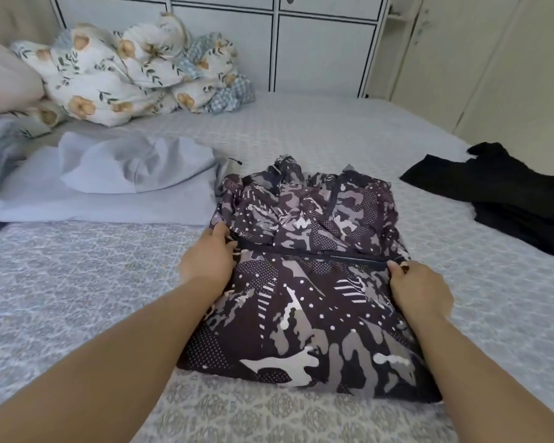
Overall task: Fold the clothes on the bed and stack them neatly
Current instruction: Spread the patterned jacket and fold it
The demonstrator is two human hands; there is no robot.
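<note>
The camo jacket (304, 276) lies mid-bed (77, 282), long axis running twelve to six, the left hand (210, 260) at nine and right hand (419, 290) at three, equally near, each pinching its dark hem.

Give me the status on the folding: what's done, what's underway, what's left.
Done: nothing stacked that I can see. Underway: the camouflage garment is partly folded, left hand and right hand pinching its dark hem band at either end. Left: the black garment lies rumpled on the bed, the light blue garment looks unfolded too.
</note>
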